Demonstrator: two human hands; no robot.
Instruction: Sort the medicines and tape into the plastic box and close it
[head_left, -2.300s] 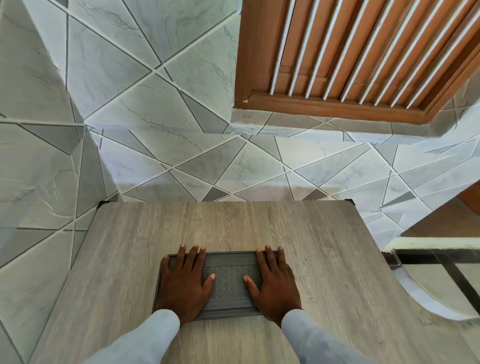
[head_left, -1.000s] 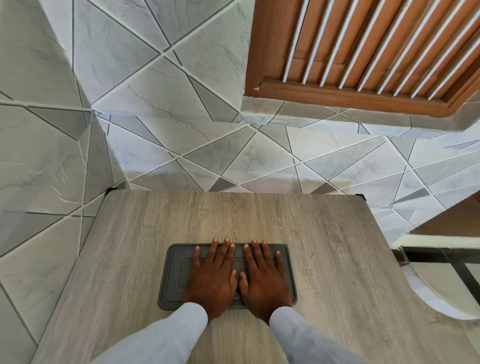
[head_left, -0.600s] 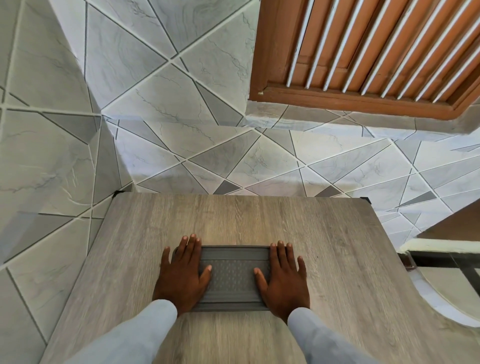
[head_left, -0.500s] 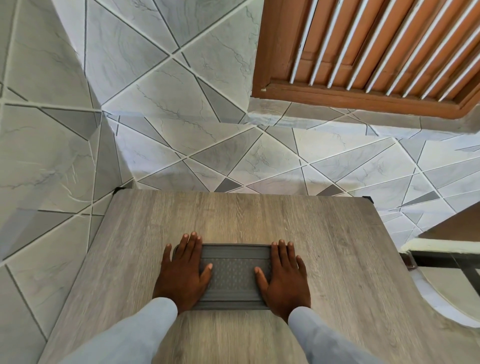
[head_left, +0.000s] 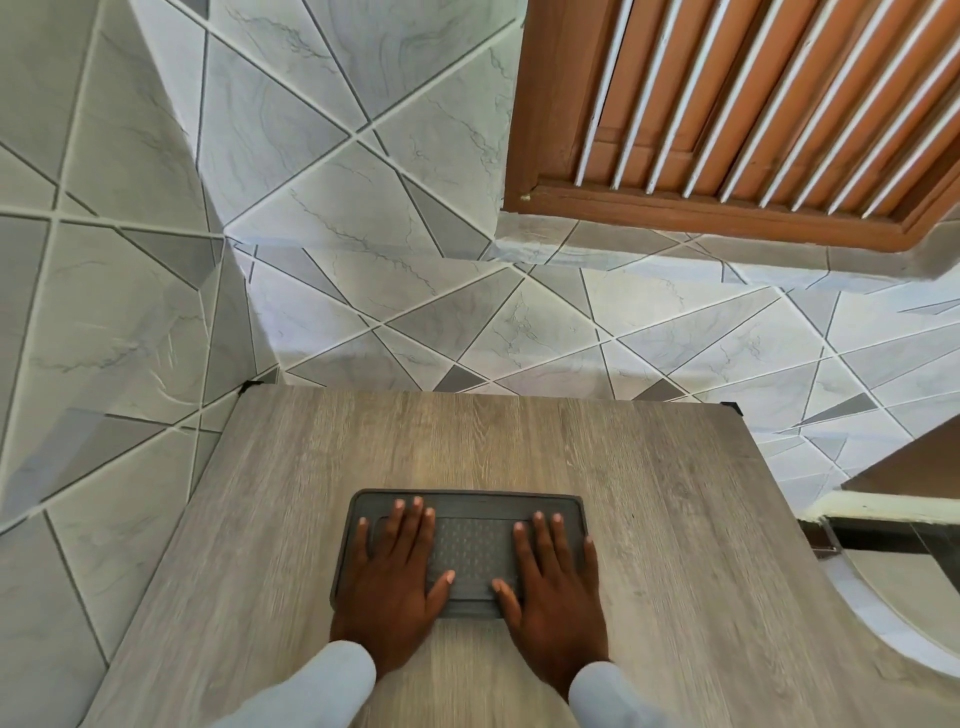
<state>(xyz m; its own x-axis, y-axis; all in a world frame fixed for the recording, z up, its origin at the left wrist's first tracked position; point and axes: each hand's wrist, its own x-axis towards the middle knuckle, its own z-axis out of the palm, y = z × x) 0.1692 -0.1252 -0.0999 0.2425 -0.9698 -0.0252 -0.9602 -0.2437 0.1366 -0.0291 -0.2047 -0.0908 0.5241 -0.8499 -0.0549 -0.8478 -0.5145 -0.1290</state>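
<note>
**Both palms flat on the closed box, more of the lid showing**

I am watching the plastic box (head_left: 470, 551) lying shut on the wooden table (head_left: 675, 545), its dark grey lid on and its long side running across in front of the person. Compared with half a second ago, the hands are now sitting further toward the near edge of the box, so the far rim and both far corners of the lid are showing uncovered, where before the fingertips were reaching that rim. The left hand (head_left: 392, 577) is lying palm down on the left part of the lid, fingers spread and flat, gripping nothing. The right hand (head_left: 556, 587) is doing the same on the right part, fingers spread, its heel hanging off the near edge of the box onto the table. Both thumbs are pointing inward toward the textured middle panel of the lid, which is staying bare between them. Pale sleeves are covering both wrists just nearer than the box.

I cannot tell what is inside the box; the lid is opaque. Beyond the box, the table is running to a tiled wall (head_left: 363, 312), and above and to the right of the box a brown slatted shutter (head_left: 753, 104) is set in that wall. Nothing is standing between the camera and the box except the hands themselves.
</note>
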